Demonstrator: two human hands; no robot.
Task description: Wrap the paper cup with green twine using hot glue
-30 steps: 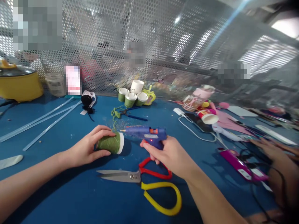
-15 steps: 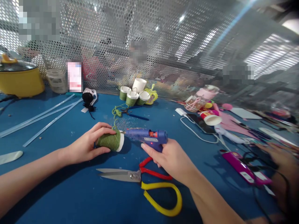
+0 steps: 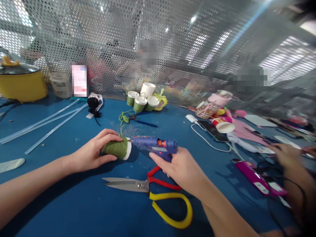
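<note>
"Near the front, what lies on the blue table (image 3: 74, 204)?"

"Scissors (image 3: 140, 186), with red and yellow handles."

"And past them?"

"The right hand (image 3: 184, 168) wraps round a glue gun (image 3: 154, 144). The left hand (image 3: 95, 151) curls round a green cup (image 3: 117, 149), lying on its side."

"Does the gun touch it?"

"I can't tell; its tip is at the white end (image 3: 128, 149)."

"Farther back?"

"Pliers (image 3: 145, 123), then small cups (image 3: 140, 105)."

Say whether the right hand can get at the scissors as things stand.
Probably not freely: the scissors lie close by, their yellow handle uncovered, but the right hand is wrapped around the blue glue gun, which it would likely have to put down first.
</note>
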